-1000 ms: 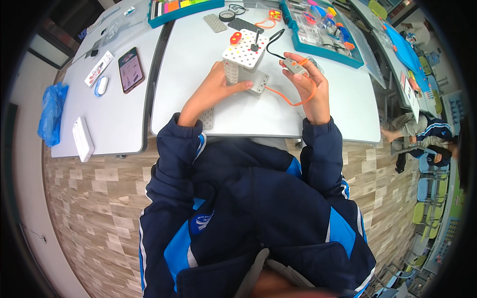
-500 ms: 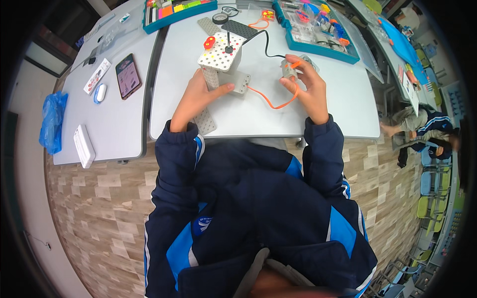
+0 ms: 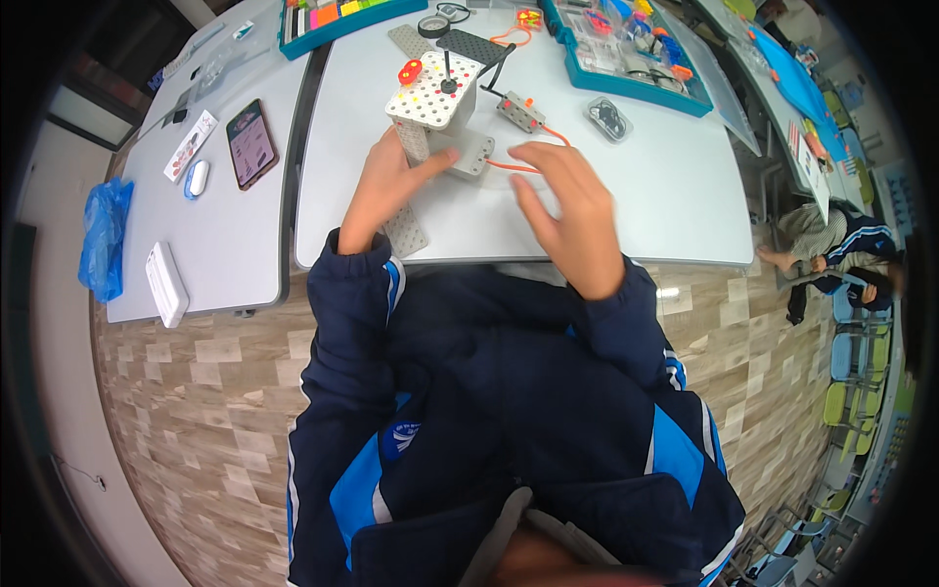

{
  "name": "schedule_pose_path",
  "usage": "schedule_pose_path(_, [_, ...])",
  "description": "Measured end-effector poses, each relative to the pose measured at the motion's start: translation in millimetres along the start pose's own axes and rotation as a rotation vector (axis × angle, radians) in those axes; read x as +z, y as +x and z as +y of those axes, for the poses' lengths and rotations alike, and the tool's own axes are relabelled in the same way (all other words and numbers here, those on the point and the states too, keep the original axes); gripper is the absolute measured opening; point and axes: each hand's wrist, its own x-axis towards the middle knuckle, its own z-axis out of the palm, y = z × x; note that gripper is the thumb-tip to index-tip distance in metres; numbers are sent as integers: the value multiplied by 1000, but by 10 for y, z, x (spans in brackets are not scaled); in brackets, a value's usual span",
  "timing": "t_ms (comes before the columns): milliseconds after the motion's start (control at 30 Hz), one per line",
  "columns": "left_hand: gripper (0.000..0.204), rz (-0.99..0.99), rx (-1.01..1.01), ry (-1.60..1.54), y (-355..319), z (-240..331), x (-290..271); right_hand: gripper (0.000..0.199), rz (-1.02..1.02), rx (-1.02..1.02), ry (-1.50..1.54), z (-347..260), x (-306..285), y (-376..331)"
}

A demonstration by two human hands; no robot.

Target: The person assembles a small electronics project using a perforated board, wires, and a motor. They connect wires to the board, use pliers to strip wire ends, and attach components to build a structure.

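My left hand point(image 3: 391, 181) grips the near left side of a model built from building-block parts, its thumb reaching over a grey battery-like box point(image 3: 473, 157) and its fingers partly hidden. The model has a white perforated top plate point(image 3: 423, 103) with a red piece point(image 3: 410, 71) and an upright black rod point(image 3: 447, 67). My right hand point(image 3: 572, 210) is open above the table, fingers apart, close to the orange cable point(image 3: 511, 167). That cable runs from the box to a small grey block with orange studs point(image 3: 520, 112), which lies on the table; a black cable joins it too.
Behind the model are a dark perforated plate point(image 3: 473, 48) and a black ring point(image 3: 433, 26). A teal parts case point(image 3: 636, 86) stands far right, with a small clear box point(image 3: 608, 119) before it. On the left table lie a phone point(image 3: 252, 145) and a white box point(image 3: 166, 284).
My right hand has let go of the small grey block and drawn back toward me and leftward. The block now lies on the table nearer the model. My left hand stays on the model.
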Motion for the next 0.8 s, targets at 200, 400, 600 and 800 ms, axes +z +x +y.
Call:
schedule_pose_path(200, [39, 55, 5, -20, 156, -106, -88, 16, -271, 321, 167, 137, 464, -43])
schedule_pose_path(400, [30, 64, 10, -230, 220, -219, -95, 15, -163, 325, 232, -3, 611, -147])
schedule_pose_path(600, [30, 84, -40, -138, 211, -203, -106, 11, -223, 229, 130, 27, 511, -139])
schedule_pose_path(800, [31, 82, -22, -206, 194, -166, -88, 19, 105, 156, 156, 170, 298, 151])
